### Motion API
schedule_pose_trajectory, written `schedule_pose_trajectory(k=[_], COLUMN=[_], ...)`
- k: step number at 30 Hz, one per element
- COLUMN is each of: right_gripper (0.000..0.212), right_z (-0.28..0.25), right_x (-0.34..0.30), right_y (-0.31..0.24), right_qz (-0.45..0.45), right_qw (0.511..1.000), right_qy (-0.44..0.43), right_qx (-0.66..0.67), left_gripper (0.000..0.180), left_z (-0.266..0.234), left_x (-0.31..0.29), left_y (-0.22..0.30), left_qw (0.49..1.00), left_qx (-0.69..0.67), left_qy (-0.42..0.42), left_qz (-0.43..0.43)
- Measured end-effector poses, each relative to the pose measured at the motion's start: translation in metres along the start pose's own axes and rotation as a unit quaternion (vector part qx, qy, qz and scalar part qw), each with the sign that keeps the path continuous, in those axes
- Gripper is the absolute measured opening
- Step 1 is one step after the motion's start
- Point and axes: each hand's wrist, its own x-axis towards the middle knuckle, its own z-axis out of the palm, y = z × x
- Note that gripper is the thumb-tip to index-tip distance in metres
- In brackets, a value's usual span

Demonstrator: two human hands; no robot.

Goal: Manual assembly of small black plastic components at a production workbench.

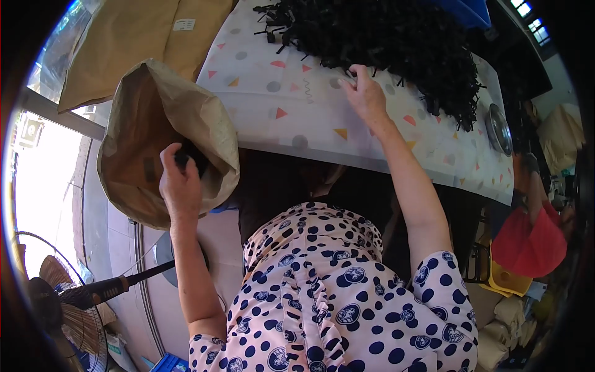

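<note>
A large brown paper bag (214, 118) stands upright with its mouth wide at the left end of the table, and some black pieces show inside it. My left hand (181, 186) is over its opening, the fingers closed around a small black piece (181, 157). On the table lies a big heap of small black strip-like pieces (384, 37), tangled together. My right hand (367, 99) reaches over the tabletop to the near edge of this heap. Its thumb and index finger are apart, and nothing clear shows between them.
A patterned cloth covers the table (310, 124). At its right edge is a round metal dish (499, 129); a blue container (468, 11) sits behind the heap. Flat brown paper (149, 43) lies at the far left. A fan (59, 297) stands at lower left. Another person (533, 229) is at right.
</note>
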Motion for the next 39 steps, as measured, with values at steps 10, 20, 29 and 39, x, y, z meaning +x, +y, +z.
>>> schedule_pose_trajectory(k=[10, 20, 29, 39], right_gripper=[0.032, 0.029, 0.031, 0.035], right_z=[-0.019, -0.054, -0.057, -0.054], right_x=[0.015, -0.064, -0.105, -0.115], right_y=[0.034, 0.004, -0.053, -0.054], right_qz=[0.023, -0.204, -0.442, -0.474], right_qw=[0.975, 0.979, 0.897, 0.876], right_qy=[-0.036, 0.014, -0.020, -0.077], right_qx=[-0.219, -0.006, 0.009, 0.029], left_gripper=[0.037, 0.035, 0.047, 0.032], left_z=[0.011, 0.032, 0.071, 0.075], left_x=[0.005, 0.001, -0.031, -0.051], left_y=[-0.052, 0.032, 0.088, 0.077], left_qw=[0.981, 0.937, 0.702, 0.563], left_qx=[0.143, -0.294, -0.494, -0.601], left_qy=[-0.133, -0.179, -0.479, -0.482], left_qz=[0.001, -0.056, -0.185, -0.299])
